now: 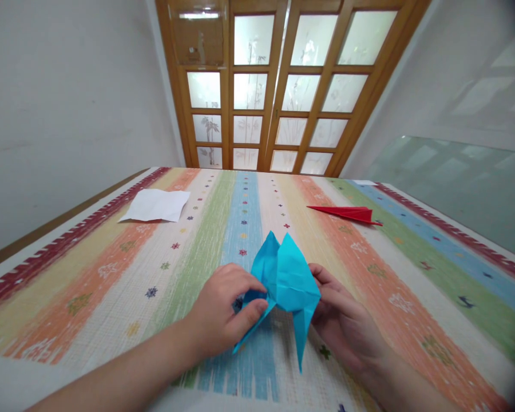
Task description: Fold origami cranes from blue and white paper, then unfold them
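A partly folded blue paper figure (286,280) is held just above the striped tablecloth (111,274) near the front edge. My left hand (223,315) pinches its left flap between thumb and fingers. My right hand (347,320) grips its right side from beneath, fingers partly hidden behind the paper. A long pointed flap of the figure hangs down between both hands.
A folded red paper plane (347,213) lies at the far right of the table. A white sheet of paper (157,205) lies at the far left. Behind the table stands a wooden door with frosted glass panes (274,86), with white walls on both sides.
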The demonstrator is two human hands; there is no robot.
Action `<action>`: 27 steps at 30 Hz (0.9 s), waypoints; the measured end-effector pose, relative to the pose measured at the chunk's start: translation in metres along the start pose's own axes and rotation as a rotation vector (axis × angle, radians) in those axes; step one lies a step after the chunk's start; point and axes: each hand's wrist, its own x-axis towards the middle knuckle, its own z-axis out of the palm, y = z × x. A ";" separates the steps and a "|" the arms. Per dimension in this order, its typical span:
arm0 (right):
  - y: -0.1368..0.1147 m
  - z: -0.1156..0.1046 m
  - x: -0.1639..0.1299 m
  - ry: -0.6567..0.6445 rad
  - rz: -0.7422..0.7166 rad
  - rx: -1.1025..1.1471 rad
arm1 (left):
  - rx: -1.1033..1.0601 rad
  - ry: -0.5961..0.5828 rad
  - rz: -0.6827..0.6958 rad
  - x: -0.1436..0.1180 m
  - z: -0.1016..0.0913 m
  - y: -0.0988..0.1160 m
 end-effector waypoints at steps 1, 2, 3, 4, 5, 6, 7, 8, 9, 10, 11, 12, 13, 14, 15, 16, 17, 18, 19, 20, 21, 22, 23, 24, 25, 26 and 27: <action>0.000 0.000 0.000 0.006 -0.007 -0.001 | -0.008 0.021 -0.036 0.000 0.000 0.001; -0.001 -0.001 0.001 0.008 -0.013 -0.010 | -0.015 0.043 -0.079 0.001 0.000 0.001; -0.001 -0.001 0.001 0.004 -0.018 -0.021 | -0.027 0.058 -0.127 0.001 0.001 0.002; -0.001 -0.001 0.001 -0.007 -0.025 -0.035 | -0.050 0.061 -0.180 0.002 0.002 0.002; 0.000 -0.001 0.001 -0.025 -0.035 -0.050 | -0.084 0.054 -0.234 0.002 0.002 0.003; 0.001 -0.001 0.000 -0.048 -0.050 -0.069 | -0.124 0.043 -0.286 0.003 0.003 0.003; 0.002 -0.001 0.000 -0.070 -0.067 -0.091 | -0.165 0.031 -0.333 0.004 0.004 0.004; 0.003 0.000 -0.001 -0.086 -0.088 -0.118 | -0.206 0.026 -0.372 0.005 0.004 0.004; 0.004 0.000 -0.002 -0.093 -0.111 -0.148 | -0.248 0.026 -0.404 0.006 0.005 0.005; 0.005 0.000 -0.003 -0.094 -0.136 -0.178 | -0.288 0.029 -0.427 0.006 0.005 0.005; 0.007 0.000 -0.004 -0.091 -0.160 -0.207 | -0.328 0.031 -0.445 0.007 0.005 0.006; 0.008 0.000 -0.004 -0.086 -0.186 -0.231 | -0.370 0.033 -0.461 0.007 0.005 0.006; 0.009 0.000 -0.005 -0.080 -0.212 -0.253 | -0.412 0.033 -0.474 0.008 0.005 0.006; 0.009 -0.001 -0.005 -0.075 -0.238 -0.275 | -0.452 0.029 -0.482 0.008 0.005 0.007; 0.010 -0.002 -0.005 -0.069 -0.262 -0.298 | -0.482 0.021 -0.487 0.008 0.005 0.006; 0.011 -0.002 -0.005 -0.059 -0.282 -0.320 | -0.499 0.009 -0.492 0.007 0.006 0.006; 0.011 -0.003 -0.005 -0.047 -0.301 -0.339 | -0.506 -0.002 -0.497 0.007 0.006 0.006; 0.011 -0.003 -0.004 -0.035 -0.316 -0.356 | -0.504 -0.011 -0.499 0.007 0.006 0.005; 0.011 -0.003 -0.004 -0.022 -0.327 -0.371 | -0.495 -0.016 -0.498 0.006 0.007 0.005; 0.011 -0.003 -0.004 -0.009 -0.337 -0.385 | -0.480 -0.015 -0.495 0.006 0.007 0.004; 0.011 -0.004 -0.004 0.003 -0.344 -0.400 | -0.468 -0.008 -0.489 0.006 0.007 0.003; 0.010 -0.004 -0.004 0.015 -0.350 -0.418 | -0.461 0.004 -0.484 0.006 0.007 0.003; 0.010 -0.004 -0.004 0.034 -0.358 -0.436 | -0.456 0.018 -0.482 0.006 0.006 0.002; 0.010 -0.005 -0.004 0.055 -0.368 -0.453 | -0.457 0.035 -0.481 0.006 0.005 0.001; 0.009 -0.005 -0.003 0.074 -0.380 -0.469 | -0.465 0.056 -0.478 0.007 0.005 0.000; 0.009 -0.006 -0.003 0.093 -0.392 -0.482 | -0.476 0.081 -0.470 0.007 0.004 -0.001; 0.008 -0.006 -0.003 0.108 -0.403 -0.493 | -0.487 0.103 -0.458 0.008 0.003 -0.001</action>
